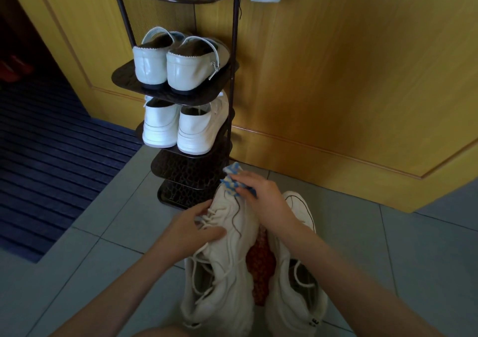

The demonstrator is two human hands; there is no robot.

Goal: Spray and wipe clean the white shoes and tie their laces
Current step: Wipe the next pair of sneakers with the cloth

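Fingers (205, 207) of the left hand (191, 226) curl over the loose laces (216, 217) of the left shoe (241, 224), steadying it on the floor (129, 272). At its toe, the right hand (261, 194) clutches a blue-and-white cloth (232, 179). If the steadying hold is light, a hard wipe could skid the shoe, or the cloth could snag the untied laces. The right shoe (297, 298) lies just beside, unheld.

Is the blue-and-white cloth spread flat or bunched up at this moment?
Bunched up: the cloth is wadded under the right hand, which grips it against the toe of the held sneaker.
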